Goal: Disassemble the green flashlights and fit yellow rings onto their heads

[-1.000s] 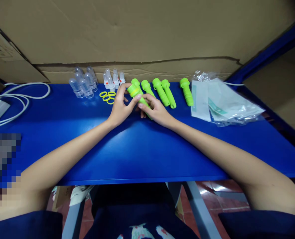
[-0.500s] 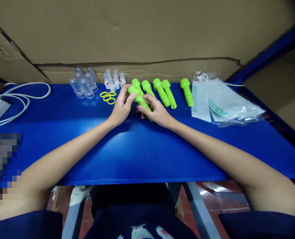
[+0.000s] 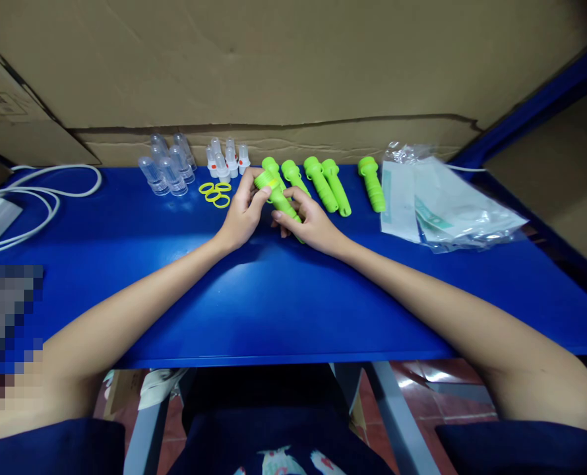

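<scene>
Between my hands is a lime-green plastic flashlight body point(image 3: 279, 196), tilted, its wide threaded end up and to the left. My left hand point(image 3: 244, 210) is closed round that wide end, where a yellow ring point(image 3: 272, 184) shows near the thumb. The fingers of my right hand point(image 3: 309, 219) wrap the lower handle and hide part of it. Just behind stand or lean several more green flashlight bodies point(image 3: 322, 185); one more green body point(image 3: 371, 185) lies apart on the right. Loose yellow rings point(image 3: 215, 195) lie left of my left hand.
Clear plastic tubes point(image 3: 173, 177) stand at the back left, with small white-based clear pieces point(image 3: 221, 166) beside them. Clear bags with white sheets point(image 3: 442, 204) lie on the right of the blue table point(image 3: 274, 316). A white cable point(image 3: 56, 191) coils at left; cardboard point(image 3: 274, 66) walls the back.
Almost nothing differs. Both hands keep their hold on the green flashlight body, which has turned or shifted very slightly near its wide end.
</scene>
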The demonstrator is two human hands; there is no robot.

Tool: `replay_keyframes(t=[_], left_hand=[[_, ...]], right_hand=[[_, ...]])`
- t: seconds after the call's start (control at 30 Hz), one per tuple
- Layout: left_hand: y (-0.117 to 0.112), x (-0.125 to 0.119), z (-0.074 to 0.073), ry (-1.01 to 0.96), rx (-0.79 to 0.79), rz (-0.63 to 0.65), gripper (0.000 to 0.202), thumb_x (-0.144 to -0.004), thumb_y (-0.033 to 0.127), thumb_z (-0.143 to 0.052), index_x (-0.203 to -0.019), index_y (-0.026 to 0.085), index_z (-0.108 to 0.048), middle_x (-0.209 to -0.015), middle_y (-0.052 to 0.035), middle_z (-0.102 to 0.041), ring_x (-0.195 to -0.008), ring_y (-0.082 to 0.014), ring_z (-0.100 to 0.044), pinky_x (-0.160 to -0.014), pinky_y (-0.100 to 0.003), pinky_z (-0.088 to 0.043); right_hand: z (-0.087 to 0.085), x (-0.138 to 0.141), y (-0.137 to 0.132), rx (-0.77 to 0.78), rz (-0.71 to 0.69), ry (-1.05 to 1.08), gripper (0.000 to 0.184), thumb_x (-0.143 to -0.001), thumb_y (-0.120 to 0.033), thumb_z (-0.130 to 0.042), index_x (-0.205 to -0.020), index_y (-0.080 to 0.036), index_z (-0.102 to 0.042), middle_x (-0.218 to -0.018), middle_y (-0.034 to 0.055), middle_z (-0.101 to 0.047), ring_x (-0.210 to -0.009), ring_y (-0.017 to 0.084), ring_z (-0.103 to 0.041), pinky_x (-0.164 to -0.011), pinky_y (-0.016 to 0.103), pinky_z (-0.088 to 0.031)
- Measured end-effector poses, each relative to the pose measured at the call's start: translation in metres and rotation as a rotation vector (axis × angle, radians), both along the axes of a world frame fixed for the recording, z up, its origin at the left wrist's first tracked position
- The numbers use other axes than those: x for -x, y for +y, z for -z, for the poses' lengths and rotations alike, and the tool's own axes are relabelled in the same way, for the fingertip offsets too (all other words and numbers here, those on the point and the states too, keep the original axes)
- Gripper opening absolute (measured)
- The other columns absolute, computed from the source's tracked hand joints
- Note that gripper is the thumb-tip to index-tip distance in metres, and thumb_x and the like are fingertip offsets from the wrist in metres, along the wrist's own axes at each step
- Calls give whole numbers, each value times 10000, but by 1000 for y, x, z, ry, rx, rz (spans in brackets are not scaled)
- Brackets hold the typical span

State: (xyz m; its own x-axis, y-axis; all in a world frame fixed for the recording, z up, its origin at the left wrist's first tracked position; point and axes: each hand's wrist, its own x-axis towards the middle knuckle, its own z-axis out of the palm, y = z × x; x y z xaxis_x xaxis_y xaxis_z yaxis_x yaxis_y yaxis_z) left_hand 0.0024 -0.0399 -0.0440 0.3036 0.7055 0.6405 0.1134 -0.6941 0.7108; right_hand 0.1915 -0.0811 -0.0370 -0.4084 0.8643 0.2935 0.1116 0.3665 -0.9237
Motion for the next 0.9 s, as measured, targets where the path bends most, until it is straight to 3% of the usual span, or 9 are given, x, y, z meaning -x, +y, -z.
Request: replay_keyframes(t=[0.37, 0.77, 0.9], left_hand=[[-6, -2, -6, -88, 33, 74, 520, -1054, 734, -493, -1135, 221, -518, -1008, -21, -606, -958, -171, -642, -919, -345, -554], [-4, 0, -6, -80, 49, 94, 524, -1053, 732, -475, -1140, 218, -522, -1033, -35, -586, -966, -184, -609, -922, -364, -551], [-6, 0, -7, -78, 61, 94, 437, -1078, 648, -466, -1142, 218, -512, -1049, -41, -590, -992, -191, -615, -939, -373, -547]], right_hand=[[3, 0, 2, -28, -9, 10, 578, -908, -690, -779, -1115, -256, -459, -815, -43, -702, -572, 99, -632, -540, 250, -512], [2, -1, 2, -8, -2, -2, 585, -894, -691, -790, -1073, -252, -447, -812, -38, -705, -577, 103, -633, -564, 265, -522], [2, -1, 1, -19, 10, -16, 568, -904, -693, -778, -1057, -253, -453, -818, -35, -713, -582, 106, -643, -576, 272, -528]])
